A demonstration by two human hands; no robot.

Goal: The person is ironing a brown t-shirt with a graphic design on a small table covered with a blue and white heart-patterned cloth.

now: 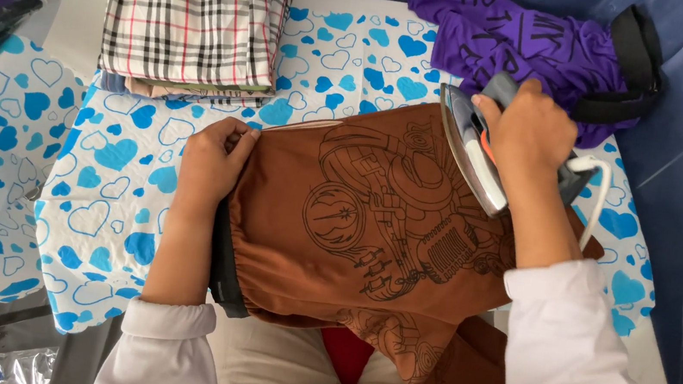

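Ironing table [120, 226] under blue-heart cover, brown printed T-shirt [355, 220] at near edge, folded plaid stack [194, 13] at far edge, purple garment [508, 39] at far right corner

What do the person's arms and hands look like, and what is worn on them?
Both arms wear loose white long sleeves, pushed up with gathered cuffs below the elbows, so the forearms are bare. The left hand and right hand are bare too: no gloves, and no rings, watch or bracelets visible.
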